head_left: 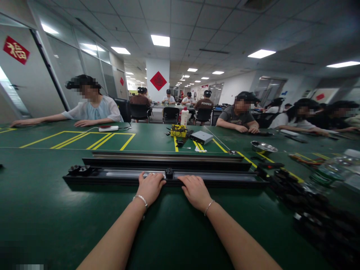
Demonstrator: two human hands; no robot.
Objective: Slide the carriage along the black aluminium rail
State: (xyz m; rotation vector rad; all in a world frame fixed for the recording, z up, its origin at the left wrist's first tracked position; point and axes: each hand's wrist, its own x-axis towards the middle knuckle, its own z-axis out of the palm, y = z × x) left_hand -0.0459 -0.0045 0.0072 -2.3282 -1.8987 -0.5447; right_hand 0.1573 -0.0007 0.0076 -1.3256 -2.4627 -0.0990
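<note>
A long black track rail (225,180) with a shiny strip along its inside lies crosswise on the green table in front of me. A small black block (169,173) sits in it near the middle, between my hands. My left hand (149,186) is closed over the rail's near edge, its thumb close to the block. To the right of the block, my right hand (196,190) has its fingers bent over the same edge. Two similar black pieces (79,170) rest at the rail's left end. My fingertips are partly hidden inside the rail.
Behind lies a second long black rail (168,162). Many dark parts (306,202) are heaped at the right, near a clear plastic bottle (323,174). A metal bowl (263,147), a grey box (201,137) and a yellow basket (179,131) stand farther back. Other people sit across the table.
</note>
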